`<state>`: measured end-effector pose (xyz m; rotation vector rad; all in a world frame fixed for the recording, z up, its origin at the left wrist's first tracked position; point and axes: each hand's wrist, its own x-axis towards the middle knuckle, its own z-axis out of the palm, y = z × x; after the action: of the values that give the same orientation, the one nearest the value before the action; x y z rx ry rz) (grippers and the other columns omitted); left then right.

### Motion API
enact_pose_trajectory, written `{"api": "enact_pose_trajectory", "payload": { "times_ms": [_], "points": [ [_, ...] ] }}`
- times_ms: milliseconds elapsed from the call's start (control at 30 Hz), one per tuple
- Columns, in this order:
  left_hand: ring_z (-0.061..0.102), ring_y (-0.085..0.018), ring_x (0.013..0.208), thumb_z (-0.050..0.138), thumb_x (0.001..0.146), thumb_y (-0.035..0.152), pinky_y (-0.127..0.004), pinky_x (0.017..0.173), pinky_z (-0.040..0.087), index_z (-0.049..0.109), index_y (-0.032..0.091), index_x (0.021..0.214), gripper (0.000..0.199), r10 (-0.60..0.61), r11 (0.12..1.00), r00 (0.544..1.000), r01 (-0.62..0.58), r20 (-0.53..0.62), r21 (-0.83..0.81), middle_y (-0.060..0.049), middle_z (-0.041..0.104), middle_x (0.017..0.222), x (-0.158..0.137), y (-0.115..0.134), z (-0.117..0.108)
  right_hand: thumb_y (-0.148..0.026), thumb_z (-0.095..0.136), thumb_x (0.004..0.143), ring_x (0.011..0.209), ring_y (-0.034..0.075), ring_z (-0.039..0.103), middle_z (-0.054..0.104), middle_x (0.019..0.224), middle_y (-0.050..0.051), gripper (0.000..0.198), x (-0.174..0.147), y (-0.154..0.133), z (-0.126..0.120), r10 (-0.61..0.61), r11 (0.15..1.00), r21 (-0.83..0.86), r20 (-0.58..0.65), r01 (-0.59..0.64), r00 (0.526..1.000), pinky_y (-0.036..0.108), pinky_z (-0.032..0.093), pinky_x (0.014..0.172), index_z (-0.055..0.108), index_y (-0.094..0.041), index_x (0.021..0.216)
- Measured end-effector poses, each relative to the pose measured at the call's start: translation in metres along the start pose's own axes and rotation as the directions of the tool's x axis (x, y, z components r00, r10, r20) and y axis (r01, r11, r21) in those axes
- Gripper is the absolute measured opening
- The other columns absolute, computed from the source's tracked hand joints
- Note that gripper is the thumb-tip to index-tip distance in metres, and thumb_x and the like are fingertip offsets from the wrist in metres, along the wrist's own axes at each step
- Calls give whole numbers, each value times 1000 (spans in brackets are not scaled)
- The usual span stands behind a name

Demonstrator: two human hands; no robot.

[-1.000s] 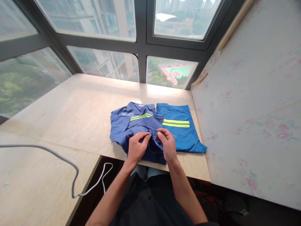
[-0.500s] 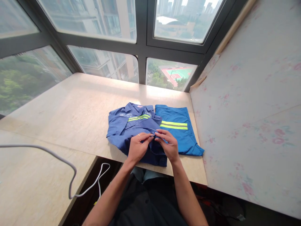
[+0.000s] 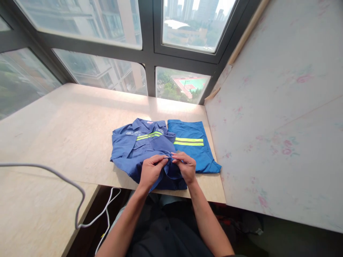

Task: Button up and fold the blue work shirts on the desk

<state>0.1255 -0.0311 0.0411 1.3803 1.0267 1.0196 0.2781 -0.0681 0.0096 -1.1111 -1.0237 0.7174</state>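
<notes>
A blue work shirt (image 3: 144, 142) with a collar and a yellow-and-grey reflective strip across the chest lies on the ledge, its lower front lifted and bunched near me. My left hand (image 3: 153, 170) pinches the shirt's front edge between thumb and fingers. Close beside it, my right hand (image 3: 186, 166) pinches the same fabric, and the fingertips of both hands almost meet. Whatever small part lies between the fingertips, such as a button, is too small to make out. To the right, folded brighter-blue trousers (image 3: 190, 129) with a reflective band lie flat, touching the shirt.
The pale ledge (image 3: 77, 125) runs along windows with dark frames (image 3: 148, 71). A floral-papered wall (image 3: 262, 117) bounds it on the right. A grey-white cable (image 3: 77, 210) hangs across the left surface and over the gap at the front edge.
The whole scene has shifted left as the head turned slightly right. Both hands keep their pinch on the shirt, and the lifted fabric below them has changed shape a little.
</notes>
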Motion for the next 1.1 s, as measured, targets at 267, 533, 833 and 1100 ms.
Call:
{"api": "enact_pose_trajectory", "payload": {
  "times_ms": [267,533,833,1100],
  "points": [
    [70,-23,84,73,76,33,-35,83,55,80,18,82,18,-25,995,998,31,62,-92,-7,77,85,-2,-7,-7,-31,78,78,87,24,72,75,79,3,5,-9,0,7,24,999,-45,-28,-26,999,40,54,86,78,-27,77],
    [69,-20,82,70,82,30,-32,81,54,81,20,87,16,32,996,998,-36,-50,-76,-5,76,85,-20,-1,-21,-34,78,82,92,22,70,76,91,3,9,-19,4,20,-38,994,-97,20,40,999,37,54,88,80,-28,89],
    [70,-18,82,68,83,23,-29,81,56,80,22,87,13,152,988,983,-154,-105,-14,-3,77,86,-35,4,-29,-30,76,85,106,23,67,71,114,7,31,-30,-17,18,-251,864,-385,232,326,940,39,54,94,73,-31,116],
    [71,-16,82,68,84,20,-27,81,56,79,23,87,12,233,972,969,-231,-86,31,-1,77,86,-38,3,-23,-12,61,93,97,20,68,74,103,5,28,-32,-26,4,-392,699,-531,277,480,877,38,53,85,74,-30,109]
  ]
}}
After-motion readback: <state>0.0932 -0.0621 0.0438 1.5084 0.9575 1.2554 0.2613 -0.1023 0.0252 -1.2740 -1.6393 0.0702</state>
